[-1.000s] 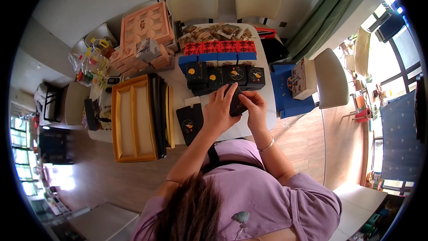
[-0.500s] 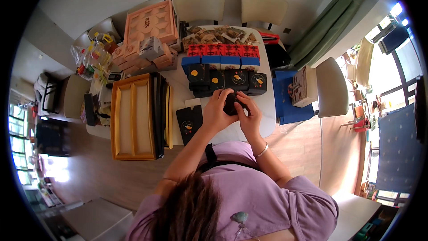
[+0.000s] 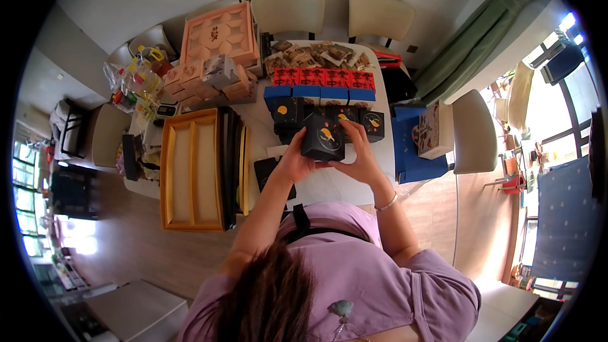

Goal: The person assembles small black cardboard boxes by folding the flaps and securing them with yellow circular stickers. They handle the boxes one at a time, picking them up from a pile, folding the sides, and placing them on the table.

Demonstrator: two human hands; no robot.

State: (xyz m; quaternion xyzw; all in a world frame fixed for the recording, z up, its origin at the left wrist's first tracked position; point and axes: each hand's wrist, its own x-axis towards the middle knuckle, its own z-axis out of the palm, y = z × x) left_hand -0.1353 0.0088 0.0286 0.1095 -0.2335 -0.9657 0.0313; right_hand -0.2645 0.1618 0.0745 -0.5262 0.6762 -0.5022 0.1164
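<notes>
A small black cardboard box (image 3: 323, 140) with a round yellow-and-red picture on one face is held up between my two hands in front of me. My left hand (image 3: 295, 162) grips its left side and lower corner. Against the right side rest the fingers of my right hand (image 3: 361, 157), with the thumb by the bottom edge. Just beyond stands a row of matching black boxes (image 3: 372, 125), partly hidden by the held one. A flat black carton piece (image 3: 264, 173) lies on the table beside my left wrist.
Behind the black boxes are blue-and-white boxes (image 3: 334, 97), red packets (image 3: 324, 78) and loose wrapped packets (image 3: 316, 54). Gold-edged trays (image 3: 190, 171) stand at the left, near pink boxes (image 3: 215, 35). A chair (image 3: 475, 133) at the right holds a white box (image 3: 435, 130).
The black box has been turned, so its pictured face and more of it now show. My hands have spread apart to its two sides, and the view has shifted slightly.
</notes>
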